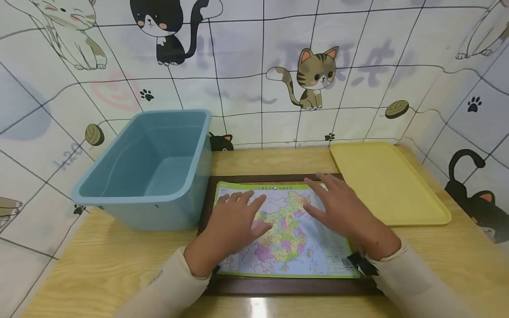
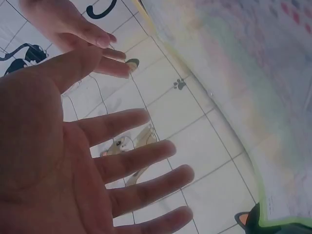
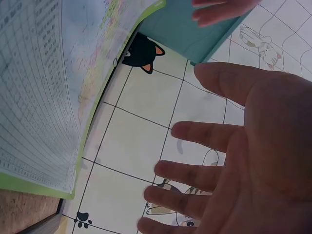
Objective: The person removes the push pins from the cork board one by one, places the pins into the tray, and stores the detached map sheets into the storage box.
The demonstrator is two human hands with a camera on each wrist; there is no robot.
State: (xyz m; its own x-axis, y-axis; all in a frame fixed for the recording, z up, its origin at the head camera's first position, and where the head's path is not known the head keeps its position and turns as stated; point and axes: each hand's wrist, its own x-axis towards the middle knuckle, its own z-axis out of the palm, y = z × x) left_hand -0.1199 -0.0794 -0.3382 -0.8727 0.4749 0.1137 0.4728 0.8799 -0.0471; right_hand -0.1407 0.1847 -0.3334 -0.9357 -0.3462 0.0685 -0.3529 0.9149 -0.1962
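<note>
A map sheet [image 1: 284,247] with a green border lies inside a dark brown frame [image 1: 294,287] on the wooden table. Over its left part is my left hand [image 1: 232,221], fingers spread and nothing held. My right hand [image 1: 339,210] hovers above the upper right part, fingers also apart and holding nothing. In the left wrist view the left palm [image 2: 39,151] faces the camera beside the map [image 2: 243,87], with the other hand [image 2: 73,29] beyond the thumb. The right wrist view shows the right palm [image 3: 273,146] bare, across from the map's edge [image 3: 83,126].
A blue plastic tub [image 1: 167,176] stands left of the frame. To the right, a yellow tray [image 1: 393,185] lies on the table [image 1: 119,265], its corner close to the frame. Behind rises a wall covering [image 1: 242,97] printed with cats. A black strap [image 1: 362,264] is at my right wrist.
</note>
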